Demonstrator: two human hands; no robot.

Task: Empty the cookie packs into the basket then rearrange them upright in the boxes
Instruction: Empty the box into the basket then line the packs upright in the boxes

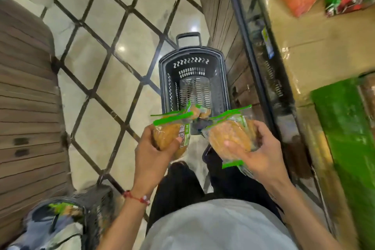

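Note:
A dark plastic basket [219, 87] with a pull handle stands on the floor ahead of me. A few cookie packs [199, 112] lie at its near end. My left hand [154, 154] grips clear cookie packs with green edges [168, 134] just short of the basket's near rim. My right hand [257, 152] holds another stack of cookie packs [229, 138], thumb on top, beside the left one. A green box [349, 128] sits on the shelf at right; its inside is hidden.
A second basket [95, 205] with a cookie pack stands at lower left. A wooden slatted stand [24, 87] lines the left. A shelf [304, 50] with bagged goods runs along the right. Tiled floor lies between. My legs stand below the hands.

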